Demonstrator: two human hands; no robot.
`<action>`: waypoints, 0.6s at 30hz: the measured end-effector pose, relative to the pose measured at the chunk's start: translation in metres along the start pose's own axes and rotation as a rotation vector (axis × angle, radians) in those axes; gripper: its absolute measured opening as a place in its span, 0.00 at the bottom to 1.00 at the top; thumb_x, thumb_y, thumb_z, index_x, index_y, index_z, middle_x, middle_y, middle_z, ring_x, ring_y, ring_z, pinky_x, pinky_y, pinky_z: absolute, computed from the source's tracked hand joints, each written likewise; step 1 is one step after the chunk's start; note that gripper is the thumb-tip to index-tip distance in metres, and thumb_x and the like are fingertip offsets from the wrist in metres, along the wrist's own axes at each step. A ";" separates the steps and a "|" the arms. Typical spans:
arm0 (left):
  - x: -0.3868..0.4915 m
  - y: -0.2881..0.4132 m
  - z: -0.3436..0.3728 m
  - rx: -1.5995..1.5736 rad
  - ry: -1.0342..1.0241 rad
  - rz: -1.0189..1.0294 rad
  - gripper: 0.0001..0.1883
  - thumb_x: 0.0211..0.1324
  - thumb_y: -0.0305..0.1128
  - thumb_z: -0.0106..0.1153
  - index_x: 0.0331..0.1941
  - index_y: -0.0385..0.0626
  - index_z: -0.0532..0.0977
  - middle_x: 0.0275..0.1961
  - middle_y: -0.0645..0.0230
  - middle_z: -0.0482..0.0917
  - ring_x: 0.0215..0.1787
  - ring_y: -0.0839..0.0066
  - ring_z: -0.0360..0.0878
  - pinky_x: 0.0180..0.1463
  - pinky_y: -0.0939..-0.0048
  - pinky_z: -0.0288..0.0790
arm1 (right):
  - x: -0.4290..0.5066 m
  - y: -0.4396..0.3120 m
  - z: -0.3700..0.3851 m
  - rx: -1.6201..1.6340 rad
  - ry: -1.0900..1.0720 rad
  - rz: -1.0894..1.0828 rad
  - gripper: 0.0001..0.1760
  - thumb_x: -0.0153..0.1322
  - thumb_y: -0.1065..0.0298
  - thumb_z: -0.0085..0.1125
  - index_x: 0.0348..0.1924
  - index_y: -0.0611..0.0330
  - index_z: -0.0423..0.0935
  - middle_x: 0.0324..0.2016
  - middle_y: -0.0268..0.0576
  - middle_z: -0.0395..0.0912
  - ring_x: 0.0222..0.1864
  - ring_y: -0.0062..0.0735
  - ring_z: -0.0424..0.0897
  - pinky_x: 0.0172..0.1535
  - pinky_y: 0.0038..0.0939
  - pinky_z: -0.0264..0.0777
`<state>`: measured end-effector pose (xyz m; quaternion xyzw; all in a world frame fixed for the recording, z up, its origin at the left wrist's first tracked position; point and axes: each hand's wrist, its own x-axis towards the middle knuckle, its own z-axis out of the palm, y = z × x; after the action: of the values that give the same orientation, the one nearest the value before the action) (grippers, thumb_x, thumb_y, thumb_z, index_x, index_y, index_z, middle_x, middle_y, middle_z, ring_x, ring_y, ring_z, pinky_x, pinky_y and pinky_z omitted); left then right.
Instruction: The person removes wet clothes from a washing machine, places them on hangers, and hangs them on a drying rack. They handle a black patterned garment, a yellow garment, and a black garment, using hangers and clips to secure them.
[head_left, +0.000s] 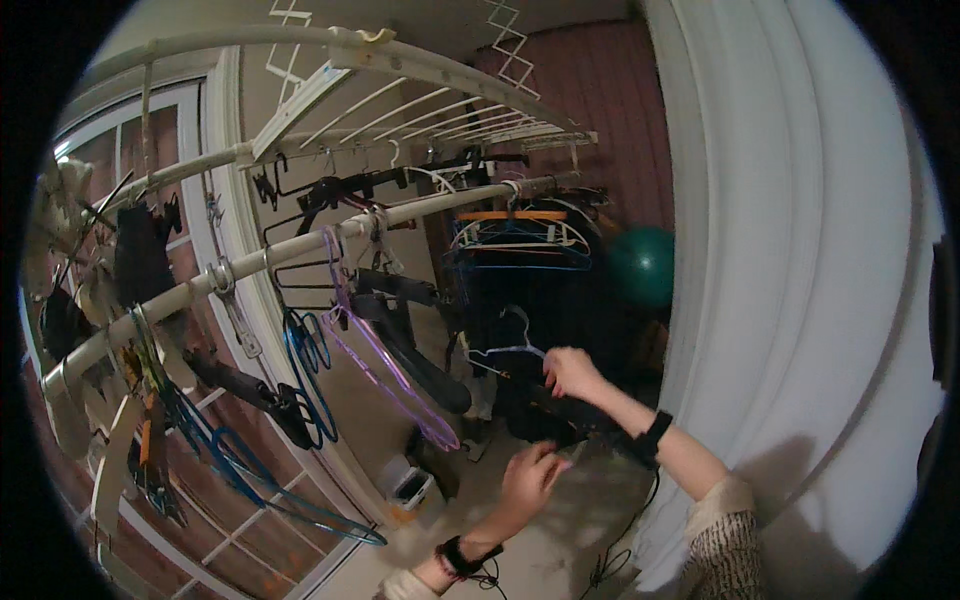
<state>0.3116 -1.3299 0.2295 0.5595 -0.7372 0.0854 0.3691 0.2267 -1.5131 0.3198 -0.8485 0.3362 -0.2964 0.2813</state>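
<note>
My right hand (574, 373) is closed on one end of a pale clothes hanger (517, 349), whose hook points up. A dark garment (555, 405) seems to hang below that hand; against the dark background its outline is unclear. Lower and to the left, my left hand (531, 476) has its fingers bent near the dark cloth; whether it holds any of it cannot be told. Left of both hands, purple hangers (390, 360) and a black padded hanger (420, 367) hang from a white rail (292, 244).
Blue hangers (232, 450) and clip hangers crowd the rail's left part. More hangers (521, 240) hang at the back beside a green ball (642, 266). A white curtain (780, 225) covers the right side. Cables (611, 566) and a small bin (412, 491) are on the floor.
</note>
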 end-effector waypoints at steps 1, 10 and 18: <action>-0.010 -0.004 -0.010 0.062 -0.091 -0.017 0.16 0.53 0.33 0.60 0.46 0.43 0.74 0.34 0.58 0.78 0.42 0.62 0.75 0.44 0.65 0.68 | 0.018 -0.003 -0.012 -0.095 0.073 -0.070 0.07 0.62 0.77 0.50 0.30 0.64 0.77 0.21 0.47 0.79 0.28 0.42 0.81 0.33 0.39 0.75; -0.070 0.058 -0.144 -0.449 -0.004 0.337 0.22 0.51 0.41 0.62 0.48 0.42 0.74 0.40 0.59 0.79 0.43 0.64 0.77 0.46 0.66 0.72 | 0.154 -0.090 -0.082 -0.644 0.700 -0.359 0.09 0.66 0.71 0.49 0.37 0.57 0.76 0.24 0.53 0.77 0.30 0.49 0.79 0.33 0.44 0.72; -0.027 0.142 -0.213 -0.063 0.573 0.726 0.13 0.44 0.31 0.66 0.37 0.43 0.80 0.37 0.55 0.79 0.37 0.63 0.77 0.36 0.71 0.75 | 0.228 -0.123 -0.063 -0.795 0.568 -0.360 0.10 0.70 0.68 0.48 0.34 0.59 0.78 0.23 0.52 0.77 0.28 0.51 0.77 0.30 0.44 0.71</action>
<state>0.2836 -1.1431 0.4053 0.2073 -0.7561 0.3377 0.5209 0.3692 -1.6233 0.5172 -0.8203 0.3346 -0.4080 -0.2206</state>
